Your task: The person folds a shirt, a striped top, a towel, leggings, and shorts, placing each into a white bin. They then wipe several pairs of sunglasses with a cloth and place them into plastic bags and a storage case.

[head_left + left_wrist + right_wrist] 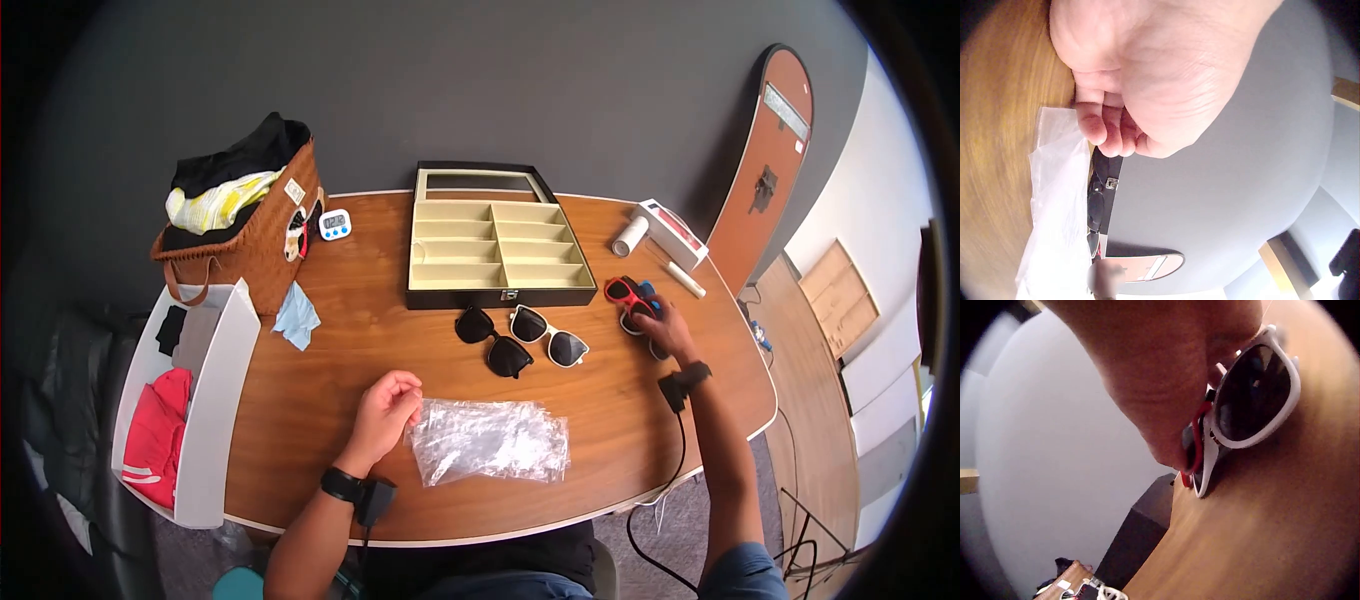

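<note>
My right hand [668, 328] grips red sunglasses [620, 289] at the table's right side. Blue-framed glasses [648, 289] lie beside them, partly covered. White-framed sunglasses [1254, 400] are close by the hand in the right wrist view. My left hand [388, 415], its fingers loosely curled, rests at the left edge of a clear plastic bag [490, 440]; no firm grip on the plastic shows in the left wrist view. Black sunglasses [493, 342] and another white-framed pair [548, 336] lie between the bag and an open compartment case [500, 298].
On the left stand a wicker basket [245, 255] of clothes and a white box [215, 420] with folded fabric. A timer [335, 225] and blue cloth [296, 317] are near them. A white roll [630, 236], a box [672, 234] and a white tube [686, 279] lie back right.
</note>
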The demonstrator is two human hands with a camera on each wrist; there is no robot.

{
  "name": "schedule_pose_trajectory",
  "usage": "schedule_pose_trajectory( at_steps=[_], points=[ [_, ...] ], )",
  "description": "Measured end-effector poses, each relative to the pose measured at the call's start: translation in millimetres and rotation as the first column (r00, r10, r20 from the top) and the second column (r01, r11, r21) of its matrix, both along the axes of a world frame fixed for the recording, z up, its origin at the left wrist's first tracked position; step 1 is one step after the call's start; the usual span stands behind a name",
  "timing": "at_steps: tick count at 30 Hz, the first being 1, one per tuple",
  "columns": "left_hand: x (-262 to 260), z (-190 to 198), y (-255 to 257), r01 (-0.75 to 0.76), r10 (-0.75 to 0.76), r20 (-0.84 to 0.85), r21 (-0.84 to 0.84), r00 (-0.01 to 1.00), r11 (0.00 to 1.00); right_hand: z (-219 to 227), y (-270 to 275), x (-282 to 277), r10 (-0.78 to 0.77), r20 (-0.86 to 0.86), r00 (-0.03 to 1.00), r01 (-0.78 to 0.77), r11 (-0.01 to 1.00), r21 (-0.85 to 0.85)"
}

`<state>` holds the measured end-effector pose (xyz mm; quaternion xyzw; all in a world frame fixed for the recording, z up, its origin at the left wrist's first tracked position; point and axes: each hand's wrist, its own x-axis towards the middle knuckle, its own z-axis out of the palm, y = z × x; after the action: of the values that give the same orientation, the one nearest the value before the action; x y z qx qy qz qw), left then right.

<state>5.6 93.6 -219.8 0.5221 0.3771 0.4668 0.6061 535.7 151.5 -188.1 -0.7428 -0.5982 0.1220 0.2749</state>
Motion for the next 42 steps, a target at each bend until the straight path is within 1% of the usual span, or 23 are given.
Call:
schedule_pose_trajectory(
  at_steps=[1, 3, 5, 6, 7, 11, 13, 17, 23, 25, 26, 27, 29, 30, 31, 33, 34, 36, 37, 39, 40, 41, 42],
  points=[
    [0, -1, 0, 0.008, -0.008, -0.01, 0.012, 1.0, 1.0, -4, -13, 3, 0.034, -0.045, 0.998, -0.033, 0.999, 0.025],
    [2, 0, 0, 0.004, -0.004, 0.001, 0.009, 1.0, 1.0, 2, -42, -4, 0.065, -0.009, 0.998, -0.065, 0.998, 0.022],
    [5, 1, -1, 0.01, -0.01, 0.01, 0.016, 1.0, 1.0, 20, -68, -28, 0.206, -0.006, 0.979, -0.206, 0.979, -0.003],
    [5, 1, -1, 0.016, -0.016, 0.009, 0.009, 1.0, 1.0, 19, -74, -36, 0.206, -0.022, 0.978, -0.206, 0.979, 0.005],
    [5, 3, -1, 0.021, -0.021, 0.007, 0.005, 1.0, 1.0, 20, -77, -42, 0.274, 0.035, 0.961, -0.275, 0.961, 0.03],
    [4, 3, -2, -0.002, 0.002, -0.018, 0.007, 1.0, 1.0, 19, -66, -73, 0.364, -0.007, 0.931, -0.362, 0.929, 0.076],
    [3, 2, -3, -0.018, 0.018, -0.009, -0.01, 1.0, 1.0, 17, -52, -86, 0.457, -0.007, 0.889, -0.456, 0.888, 0.058],
    [2, 2, -2, -0.022, 0.022, 0.001, 0.003, 1.0, 1.0, 20, -33, -115, 0.551, -0.003, 0.835, -0.549, 0.832, 0.074],
    [2, 1, -1, -0.002, 0.002, 0.014, 0.009, 1.0, 1.0, 17, -17, -134, 0.598, 0.035, 0.8, -0.599, 0.797, 0.073],
    [0, 1, 0, 0.003, -0.003, 0.007, 0.017, 1.0, 1.0, 16, -15, -141, 0.509, 0.324, 0.798, -0.574, 0.805, 0.149],
    [1, 1, 0, 0.005, -0.005, 0.017, 0.013, 1.0, 1.0, 26, -21, -155, 0.48, 0.354, 0.803, -0.572, 0.788, 0.228],
    [1, 1, 0, 0.005, -0.005, 0.028, 0.007, 1.0, 1.0, 36, -28, -171, 0.489, 0.352, 0.798, -0.579, 0.784, 0.225],
    [1, -1, 0, 0.007, -0.007, 0.029, 0.001, 1.0, 1.0, 50, -41, -205, 0.449, 0.078, 0.89, -0.455, 0.887, 0.078],
    [1, -1, 2, 0.017, -0.017, 0.027, 0.003, 0.999, 1.0, 48, -43, -222, 0.479, -0.004, 0.878, -0.477, 0.874, 0.094],
    [1, -1, 1, 0.01, -0.01, 0.017, 0.003, 1.0, 1.0, 43, -43, -234, 0.519, -0.014, 0.855, -0.515, 0.852, 0.091],
    [1, 0, 1, 0.002, -0.002, 0.028, -0.003, 1.0, 1.0, 45, -41, -259, 0.48, -0.107, 0.871, -0.487, 0.873, -0.043],
    [1, -1, 1, 0.012, -0.012, 0.053, 0.0, 0.999, 1.0, 44, -38, -263, 0.488, -0.114, 0.866, -0.494, 0.869, -0.036],
    [1, 0, 0, 0.007, -0.007, 0.048, 0.0, 0.999, 1.0, 38, -28, -272, 0.489, -0.008, 0.872, -0.48, 0.854, -0.201],
    [0, 0, 0, 0.011, -0.011, 0.052, -0.003, 0.999, 1.0, 29, -22, -272, 0.501, -0.012, 0.865, -0.493, 0.848, -0.196],
    [0, -5, 2, -0.003, 0.003, 0.061, -0.004, 0.998, 1.0, 9, -14, -262, 0.554, -0.161, 0.817, -0.575, 0.801, -0.165],
    [0, -7, 3, 0.006, -0.007, 0.072, 0.016, 0.997, 1.0, 7, -14, -259, 0.534, -0.32, 0.783, -0.595, 0.793, -0.132],
    [-1, -7, 3, 0.015, -0.018, 0.079, 0.035, 0.997, 0.999, 16, -18, -260, 0.446, -0.411, 0.795, -0.544, 0.824, -0.158],
    [-1, -7, 3, 0.015, -0.018, 0.076, 0.038, 0.997, 0.999, 23, -21, -257, 0.419, -0.455, 0.786, -0.527, 0.839, -0.137]
  ],
)
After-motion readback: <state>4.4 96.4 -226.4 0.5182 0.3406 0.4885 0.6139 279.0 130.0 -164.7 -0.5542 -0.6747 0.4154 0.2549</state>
